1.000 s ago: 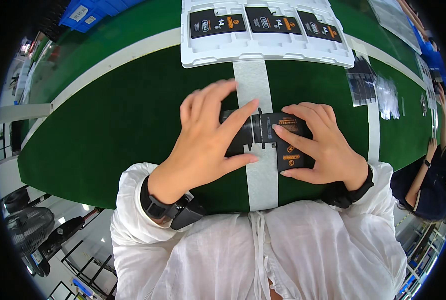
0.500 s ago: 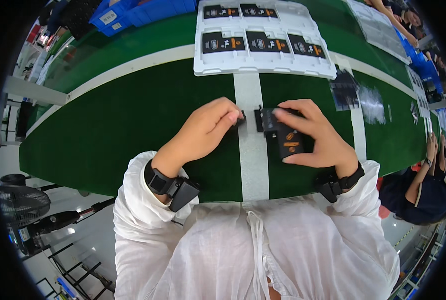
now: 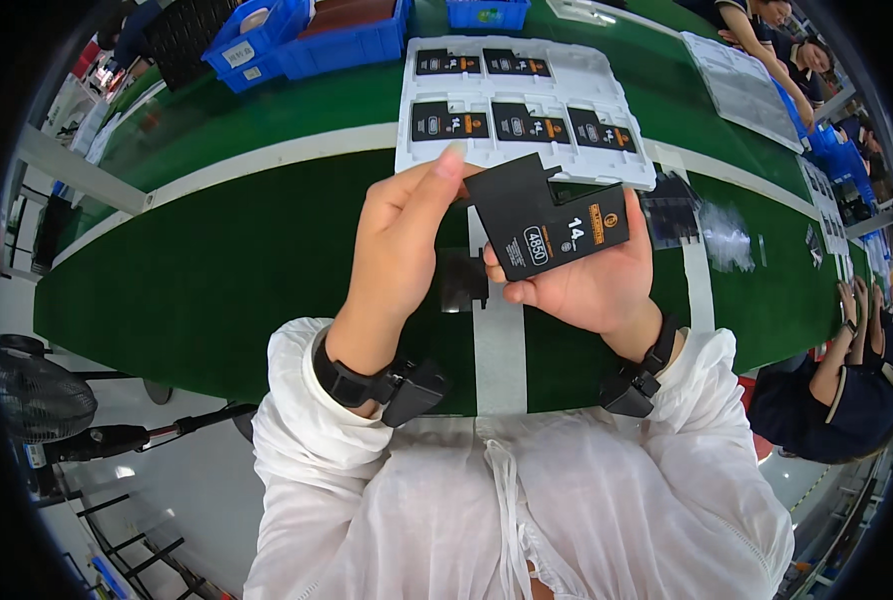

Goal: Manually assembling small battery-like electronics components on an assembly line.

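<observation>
A flat black phone battery (image 3: 557,225) with a notched upper edge, orange and white print facing up, is held tilted above the table. From below, my right hand (image 3: 602,295) grips it, palm up, thumb along the right edge and fingertips at the lower left. My left hand (image 3: 402,235) is closed at the battery's upper left corner with thumb and fingers; the exact contact is partly hidden. Under the hands, a small dark film piece (image 3: 462,280) with a black edge lies by the white strip. Beyond stands a white plastic tray (image 3: 577,85) with several similar batteries in its pockets.
Dark film sheets (image 3: 670,212) and a pile of clear film (image 3: 729,235) lie to the right on the green table (image 3: 217,260). Blue bins (image 3: 342,40) stand at the far left. Another white tray (image 3: 742,85) and co-workers' arms are at the right. A fan (image 3: 42,395) is at left.
The battery has been lifted from the table and tilted up in my right hand, now palm up. My left hand has moved up to its corner. The dark film piece now shows on the table.
</observation>
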The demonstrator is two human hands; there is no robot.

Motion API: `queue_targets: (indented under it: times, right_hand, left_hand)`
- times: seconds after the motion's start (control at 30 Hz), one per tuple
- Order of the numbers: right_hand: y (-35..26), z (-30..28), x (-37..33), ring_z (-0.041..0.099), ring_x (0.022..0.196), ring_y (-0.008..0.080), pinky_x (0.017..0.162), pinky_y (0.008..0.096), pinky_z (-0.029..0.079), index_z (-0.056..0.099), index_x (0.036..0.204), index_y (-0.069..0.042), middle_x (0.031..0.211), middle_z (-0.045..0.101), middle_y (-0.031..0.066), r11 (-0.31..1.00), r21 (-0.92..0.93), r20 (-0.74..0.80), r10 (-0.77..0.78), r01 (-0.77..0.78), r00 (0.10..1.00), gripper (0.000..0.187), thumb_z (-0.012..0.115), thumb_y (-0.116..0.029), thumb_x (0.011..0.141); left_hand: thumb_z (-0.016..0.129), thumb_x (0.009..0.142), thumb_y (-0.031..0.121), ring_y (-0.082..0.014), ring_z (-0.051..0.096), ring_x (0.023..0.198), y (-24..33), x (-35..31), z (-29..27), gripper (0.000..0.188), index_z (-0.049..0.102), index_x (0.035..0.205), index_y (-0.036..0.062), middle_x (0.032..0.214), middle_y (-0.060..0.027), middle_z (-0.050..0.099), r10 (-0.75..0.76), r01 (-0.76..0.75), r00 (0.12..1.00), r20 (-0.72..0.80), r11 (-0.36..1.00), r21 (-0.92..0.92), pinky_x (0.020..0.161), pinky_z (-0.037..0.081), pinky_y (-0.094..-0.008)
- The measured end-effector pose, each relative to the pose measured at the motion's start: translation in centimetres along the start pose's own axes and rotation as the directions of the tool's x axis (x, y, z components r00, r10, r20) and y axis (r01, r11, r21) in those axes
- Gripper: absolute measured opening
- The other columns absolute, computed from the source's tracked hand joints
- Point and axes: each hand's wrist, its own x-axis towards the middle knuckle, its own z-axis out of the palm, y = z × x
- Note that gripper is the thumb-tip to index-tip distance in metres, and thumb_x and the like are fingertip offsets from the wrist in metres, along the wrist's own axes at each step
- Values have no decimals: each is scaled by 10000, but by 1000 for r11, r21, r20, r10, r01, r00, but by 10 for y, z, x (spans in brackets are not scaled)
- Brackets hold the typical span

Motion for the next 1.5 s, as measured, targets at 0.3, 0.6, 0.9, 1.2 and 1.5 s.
queue_targets:
  times: [0.3,0.6,0.9,1.2,1.5]
  right_hand:
    - [13,-14,-7,423,1133,361,860,425,394,395,1255,-33,1242,430,201,953,-302,-19,25,-30,999,750,338,-640,819]
    - [7,-1,-6,539,1040,315,830,408,478,263,1334,-14,1189,490,203,859,-508,-154,-15,-66,988,705,252,-562,891]
    - [-23,8,-15,517,750,83,657,225,427,502,944,-9,864,546,41,281,-959,-43,-239,27,970,200,589,-139,820]
    - [-27,17,-9,530,727,120,662,236,431,565,830,0,804,559,50,-129,-992,56,-393,5,918,74,579,-69,807]
    - [-28,22,-12,505,752,109,676,226,409,539,845,28,846,536,60,-54,-996,-44,-341,-66,939,36,538,-1,824]
  left_hand:
    - [662,772,69,-66,522,450,-1,0,4,165,524,700,16,598,-60,590,-147,145,988,56,989,28,387,394,-185]
    - [558,866,148,-120,597,776,-8,-10,15,248,559,1058,-9,902,-94,633,-255,259,966,48,932,-255,695,480,-247]
    - [608,827,121,-113,562,865,-9,-11,6,261,550,1044,-13,940,-75,609,-261,299,950,169,919,-257,747,462,-250]
    - [623,810,106,-85,561,799,-19,-12,14,225,574,986,-25,902,-39,614,-475,507,853,216,853,-127,732,454,-227]
    - [627,808,107,-83,559,788,-19,-14,16,235,563,998,-15,895,-34,607,-493,541,827,270,827,-150,720,454,-221]
